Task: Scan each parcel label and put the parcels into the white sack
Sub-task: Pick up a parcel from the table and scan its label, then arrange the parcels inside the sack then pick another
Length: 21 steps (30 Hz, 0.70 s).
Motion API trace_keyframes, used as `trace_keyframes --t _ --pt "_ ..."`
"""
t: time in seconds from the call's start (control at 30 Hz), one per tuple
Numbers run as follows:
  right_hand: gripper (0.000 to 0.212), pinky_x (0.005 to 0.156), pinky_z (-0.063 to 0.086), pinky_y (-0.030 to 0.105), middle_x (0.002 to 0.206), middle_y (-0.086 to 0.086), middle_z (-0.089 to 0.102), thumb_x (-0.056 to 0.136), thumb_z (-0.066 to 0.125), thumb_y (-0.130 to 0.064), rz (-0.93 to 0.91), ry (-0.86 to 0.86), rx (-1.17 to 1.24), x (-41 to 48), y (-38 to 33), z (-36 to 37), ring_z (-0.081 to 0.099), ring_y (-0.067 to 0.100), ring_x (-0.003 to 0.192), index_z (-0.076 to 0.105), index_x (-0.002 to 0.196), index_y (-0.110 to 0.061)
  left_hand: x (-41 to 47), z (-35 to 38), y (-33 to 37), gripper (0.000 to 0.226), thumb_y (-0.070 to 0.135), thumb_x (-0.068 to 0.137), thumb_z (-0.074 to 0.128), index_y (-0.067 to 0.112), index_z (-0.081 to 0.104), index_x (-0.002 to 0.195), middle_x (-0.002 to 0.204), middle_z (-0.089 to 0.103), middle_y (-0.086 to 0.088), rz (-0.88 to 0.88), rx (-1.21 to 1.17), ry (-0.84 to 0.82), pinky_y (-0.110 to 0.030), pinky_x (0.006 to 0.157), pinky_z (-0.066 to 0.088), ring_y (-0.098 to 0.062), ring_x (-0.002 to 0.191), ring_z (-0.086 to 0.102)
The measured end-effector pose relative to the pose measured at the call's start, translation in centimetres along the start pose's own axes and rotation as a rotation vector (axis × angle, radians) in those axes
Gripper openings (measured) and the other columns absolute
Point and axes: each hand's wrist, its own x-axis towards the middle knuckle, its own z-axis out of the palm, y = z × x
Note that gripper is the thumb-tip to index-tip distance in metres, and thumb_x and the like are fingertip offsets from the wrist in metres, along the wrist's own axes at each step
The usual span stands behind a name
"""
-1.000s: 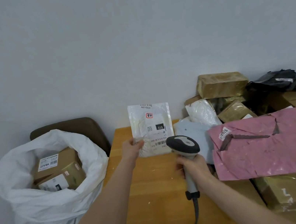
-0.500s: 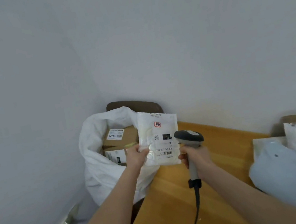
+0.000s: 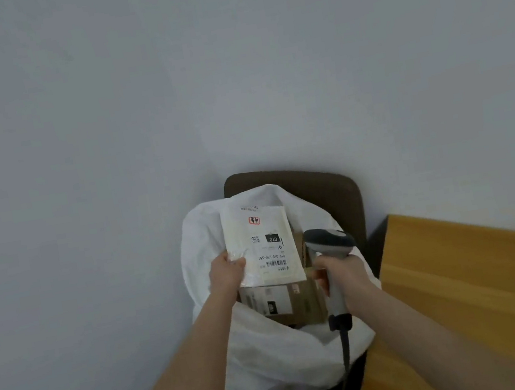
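Parcel (image 3: pixel 259 245), flat and white, pinched at its lower corner by left hand (image 3: pixel 228 272): now directly above mouth of white sack (image 3: pixel 265 362), brought over from its right. Scanner (image 3: pixel 329 244) clenched in right hand (image 3: pixel 346 276), over sack's right rim. Probably scanned; just needs dropping inside.

Brown chair (image 3: pixel 333 189) beside wooden table (image 3: pixel 481 277)
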Motion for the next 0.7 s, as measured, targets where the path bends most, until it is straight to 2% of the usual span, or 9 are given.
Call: trace_keyframes --t 0.07,0.1,0.17,0.2,0.3,0.4,0.5,0.57,0.7 --pt "0.009 0.075 0.049 0.033 0.077 0.008 0.065 0.090 0.064 -0.014 0.014 0.007 -0.002 1.5 -0.1 2.4 0.060 0.019 0.074 0.059 0.083 -0.012 3.5 -0.3 -1.1 0.048 0.011 0.090 0.056 0.006 0.043 0.135 0.121 0.060 -0.016 0.005 0.194 0.007 -0.042 0.092 0.049 -0.033 0.108 0.058" --pt "0.007 0.076 0.051 0.034 0.073 0.007 0.065 0.089 0.065 -0.013 0.026 0.006 0.014 2.3 0.0 3.4 0.061 0.019 0.071 0.061 0.083 -0.010 4.8 -0.2 -1.5 0.056 0.014 0.090 0.055 0.009 0.033 0.141 0.126 0.055 -0.017 0.043 0.405 0.005 -0.043 0.095 0.047 -0.034 0.114 0.054" --pt "0.004 0.084 0.054 0.041 0.067 0.006 0.067 0.085 0.067 -0.011 0.050 0.031 0.016 3.9 0.2 4.7 0.062 0.022 0.071 0.064 0.085 -0.008 5.9 1.1 -2.0 0.073 0.025 0.091 0.057 0.015 0.014 0.150 0.147 0.033 -0.018 0.222 0.835 -0.054 -0.046 0.109 0.032 -0.034 0.134 0.034" --pt "0.006 0.088 0.054 0.043 0.066 0.007 0.067 0.084 0.068 -0.011 0.066 0.049 0.000 4.5 0.3 5.1 0.063 0.023 0.072 0.066 0.087 -0.007 6.0 2.3 -2.1 0.080 0.032 0.091 0.058 0.019 0.007 0.151 0.154 0.020 -0.016 0.296 0.931 -0.132 -0.048 0.114 0.022 -0.034 0.142 0.020" --pt "0.012 0.083 0.054 0.038 0.074 0.013 0.070 0.083 0.067 -0.009 0.101 0.097 -0.015 6.3 0.3 6.0 0.061 0.021 0.068 0.068 0.093 -0.002 5.9 6.7 -2.5 0.091 0.056 0.084 0.060 0.035 0.003 0.151 0.159 0.000 -0.010 0.277 0.916 -0.436 -0.060 0.113 0.012 -0.037 0.145 0.001" --pt "0.011 0.080 0.054 0.037 0.077 0.014 0.070 0.084 0.067 -0.009 0.135 0.130 -0.028 8.1 0.6 6.4 0.061 0.020 0.068 0.068 0.092 -0.001 7.1 9.0 -3.4 0.083 0.065 0.083 0.054 0.042 0.009 0.149 0.158 -0.012 -0.009 0.219 0.943 -0.598 -0.066 0.109 0.010 -0.042 0.144 -0.008" --pt "0.010 0.076 0.051 0.036 0.079 0.012 0.066 0.085 0.068 -0.012 0.160 0.161 -0.029 9.4 1.2 6.6 0.062 0.023 0.076 0.064 0.091 -0.006 10.4 7.7 -4.3 0.072 0.059 0.087 0.053 0.043 0.016 0.147 0.158 -0.015 -0.008 0.188 0.967 -0.565 -0.068 0.109 0.012 -0.041 0.144 -0.009" --pt "0.014 0.077 0.052 0.037 0.076 0.011 0.064 0.083 0.069 -0.012 0.179 0.176 0.000 9.9 1.8 6.6 0.060 0.022 0.073 0.064 0.093 -0.004 12.6 6.3 -4.7 0.070 0.056 0.088 0.054 0.044 0.018 0.147 0.158 -0.012 -0.006 0.157 0.996 -0.519 -0.067 0.108 0.017 -0.040 0.144 -0.006" --pt "0.027 0.089 0.052 0.042 0.078 0.011 0.064 0.080 0.071 -0.018 0.203 0.156 0.038 10.0 2.3 6.0 0.059 0.023 0.076 0.065 0.101 -0.003 13.8 5.7 -4.1 0.068 0.051 0.088 0.057 0.040 0.023 0.146 0.157 -0.006 -0.012 0.136 0.985 -0.551 -0.062 0.110 0.020 -0.044 0.142 0.002"
